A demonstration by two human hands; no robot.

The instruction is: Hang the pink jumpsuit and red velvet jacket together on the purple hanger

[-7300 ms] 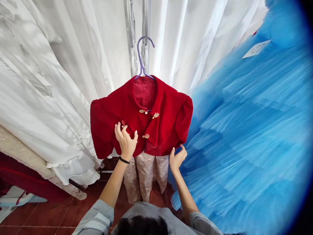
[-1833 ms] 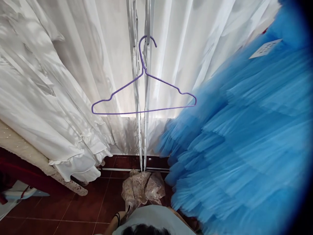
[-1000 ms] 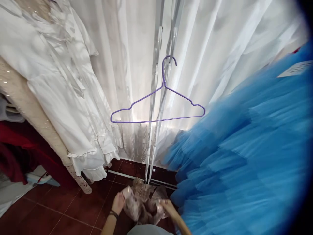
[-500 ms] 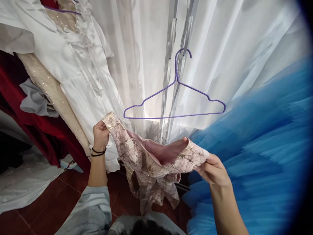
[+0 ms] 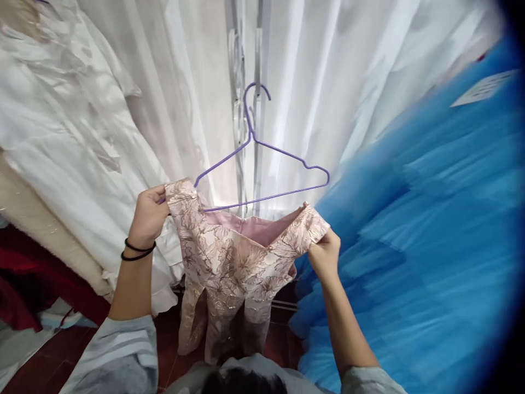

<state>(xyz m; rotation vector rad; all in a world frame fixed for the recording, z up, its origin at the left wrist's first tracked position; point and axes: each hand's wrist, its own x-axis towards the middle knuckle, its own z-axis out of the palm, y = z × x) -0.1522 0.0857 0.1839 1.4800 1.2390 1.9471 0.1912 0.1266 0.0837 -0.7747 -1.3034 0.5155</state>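
Note:
A pink and gold floral brocade dress (image 5: 233,251) is stretched between my hands, its pink lining showing at the V-shaped neckline. My left hand (image 5: 150,213), with two black bands at the wrist, is closed on the left shoulder of the dress. Closed on the other shoulder is my right hand (image 5: 327,251). A purple hanger (image 5: 283,148) hangs by its hook just beyond the dress. Its left end passes behind the left shoulder, and a bit of purple shows by my left fingers. The right end of the hanger is free, above the right shoulder.
White gowns (image 5: 61,109) hang on the left beside a beige sparkly garment (image 5: 53,224) and dark red cloth (image 5: 24,273). A large blue tulle dress (image 5: 410,230) fills the right side. White curtains (image 5: 197,82) hang behind, and red-brown tiles (image 5: 172,350) cover the floor.
The dress has come up against the hanger, and its left shoulder now covers the hanger's left end. My right hand has moved inward and slightly up. The view has shifted to the right.

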